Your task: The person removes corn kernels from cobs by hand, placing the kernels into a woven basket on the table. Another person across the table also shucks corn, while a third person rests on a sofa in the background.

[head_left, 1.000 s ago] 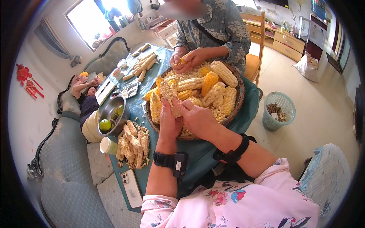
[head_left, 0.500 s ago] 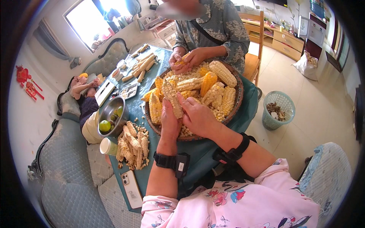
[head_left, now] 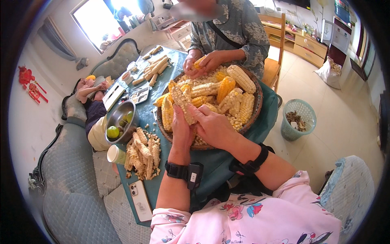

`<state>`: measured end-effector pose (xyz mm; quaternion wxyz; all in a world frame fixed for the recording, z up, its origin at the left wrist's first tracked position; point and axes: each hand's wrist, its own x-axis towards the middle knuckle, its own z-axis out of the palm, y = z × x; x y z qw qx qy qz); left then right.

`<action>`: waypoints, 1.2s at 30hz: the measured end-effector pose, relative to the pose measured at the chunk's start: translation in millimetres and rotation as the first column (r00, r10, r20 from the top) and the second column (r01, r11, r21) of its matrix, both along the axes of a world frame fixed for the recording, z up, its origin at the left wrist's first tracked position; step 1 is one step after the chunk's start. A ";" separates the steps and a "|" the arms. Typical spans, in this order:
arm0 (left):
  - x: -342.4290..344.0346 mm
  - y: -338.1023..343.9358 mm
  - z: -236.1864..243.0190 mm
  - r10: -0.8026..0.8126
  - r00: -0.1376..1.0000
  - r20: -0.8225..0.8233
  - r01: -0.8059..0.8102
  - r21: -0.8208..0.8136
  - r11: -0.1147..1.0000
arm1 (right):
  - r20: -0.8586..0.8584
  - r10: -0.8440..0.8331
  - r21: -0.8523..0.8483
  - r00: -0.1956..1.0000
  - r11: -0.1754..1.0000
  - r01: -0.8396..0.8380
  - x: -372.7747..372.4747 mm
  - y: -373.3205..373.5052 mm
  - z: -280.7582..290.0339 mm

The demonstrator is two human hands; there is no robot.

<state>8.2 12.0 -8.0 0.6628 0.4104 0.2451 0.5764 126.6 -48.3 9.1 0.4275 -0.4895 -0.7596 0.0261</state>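
My left hand (head_left: 181, 129) is closed around the lower part of a pale corn cob (head_left: 183, 104), which tilts up and to the left over the basket. Against its right side presses my right hand (head_left: 213, 125), thumb and fingers gripping the kernels. Below lies a round woven basket (head_left: 255, 115) heaped with loose kernels and corn ears, among them a yellow ear (head_left: 226, 88) and a large pale ear (head_left: 241, 79). Across the basket a co-worker's hands (head_left: 203, 64) hold a piece of yellow corn.
Stripped cobs (head_left: 142, 152) are piled left of the basket, beside a paper cup (head_left: 116, 154) and a steel bowl (head_left: 129, 134) with green fruit. A phone (head_left: 140, 201) lies near the table edge. A wastebasket (head_left: 298, 120) stands on the floor at right. Another person (head_left: 96, 107) reclines on the sofa.
Both of my hands stay on the corn cob with barely any shift. The whole view has moved slightly. The co-worker's hands have changed position a little around their corn.
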 end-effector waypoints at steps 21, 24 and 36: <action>5.0 -5.1 5.0 -0.037 0.999 -0.016 0.037 0.016 0.999 | 0.063 -0.121 0.114 0.991 0.987 0.113 0.9 3.1 -5.0; 0.7 -1.0 0.3 -0.039 0.999 0.005 0.039 0.007 0.999 | -0.009 -0.064 0.082 0.998 0.995 0.064 1.4 0.9 -1.0; 6.1 -7.7 5.3 -0.032 0.995 -0.096 0.041 0.091 0.995 | -0.156 -0.037 -0.030 0.987 0.999 0.033 6.8 -0.3 7.5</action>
